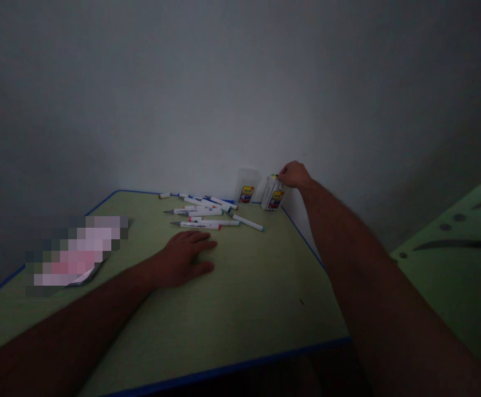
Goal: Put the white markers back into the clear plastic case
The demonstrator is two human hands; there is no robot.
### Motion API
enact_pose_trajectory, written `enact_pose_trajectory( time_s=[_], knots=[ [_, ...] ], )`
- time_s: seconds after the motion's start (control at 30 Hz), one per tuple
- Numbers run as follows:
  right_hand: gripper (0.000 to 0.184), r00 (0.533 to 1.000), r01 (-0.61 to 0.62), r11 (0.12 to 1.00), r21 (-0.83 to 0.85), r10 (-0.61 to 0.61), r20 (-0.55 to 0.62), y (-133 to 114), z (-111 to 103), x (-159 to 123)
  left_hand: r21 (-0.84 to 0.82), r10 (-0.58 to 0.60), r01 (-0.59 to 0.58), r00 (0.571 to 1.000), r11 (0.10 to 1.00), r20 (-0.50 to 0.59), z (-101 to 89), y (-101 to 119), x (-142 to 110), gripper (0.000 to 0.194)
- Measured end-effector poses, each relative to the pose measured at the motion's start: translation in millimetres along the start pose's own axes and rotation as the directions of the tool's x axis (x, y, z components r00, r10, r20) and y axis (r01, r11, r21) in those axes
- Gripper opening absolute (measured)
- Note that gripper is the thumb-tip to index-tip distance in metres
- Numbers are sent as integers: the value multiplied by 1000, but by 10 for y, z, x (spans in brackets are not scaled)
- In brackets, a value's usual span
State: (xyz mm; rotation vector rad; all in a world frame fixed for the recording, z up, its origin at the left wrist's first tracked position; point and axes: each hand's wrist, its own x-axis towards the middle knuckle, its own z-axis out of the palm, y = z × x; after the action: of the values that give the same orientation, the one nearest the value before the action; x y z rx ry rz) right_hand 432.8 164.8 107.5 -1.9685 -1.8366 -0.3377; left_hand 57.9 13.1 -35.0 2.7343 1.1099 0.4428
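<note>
My left hand (186,259) lies on the green table (240,309), palm down with fingers stretched out, holding nothing. Just beyond its fingertips is a loose group of white markers (201,225), some with their grey brush tips bare. My right hand (295,174) reaches to the back right corner, thumb and fingers pinched at the top of a clear plastic case (272,193) with white markers standing in it. What the pinch holds is hidden; coloured marker ends show beside the fingertips. Left of that case stands a second clear case (247,184) with a yellow and red label, seemingly without markers.
On the left of the table lies a flat object (83,251), blurred out by pixelation. A small marker cap (165,195) rests near the back edge. The grey wall (223,99) rises right behind the table. A green panel (463,259) stands at the right.
</note>
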Motion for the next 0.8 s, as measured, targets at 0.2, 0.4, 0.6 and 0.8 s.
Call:
enact_pose_trajectory(
  time_s=[0.2,0.4,0.6,0.8],
  knots=[
    [14,998,-57,996,-66,59,29,-37,-10,-20,28,0,-1,1000,1000,31,-39,36,-3,60],
    [15,998,-54,996,-71,55,18,-47,-22,-32,14,9,-10,1000,1000,7,-13,12,-8,60],
    [18,999,-33,998,-50,32,-20,-26,-37,-43,38,14,-15,1000,999,27,-3,4,0,61],
    [16,998,-58,998,-31,57,-25,-18,-45,-65,50,1,-4,999,999,44,-16,15,8,62]
  ],
)
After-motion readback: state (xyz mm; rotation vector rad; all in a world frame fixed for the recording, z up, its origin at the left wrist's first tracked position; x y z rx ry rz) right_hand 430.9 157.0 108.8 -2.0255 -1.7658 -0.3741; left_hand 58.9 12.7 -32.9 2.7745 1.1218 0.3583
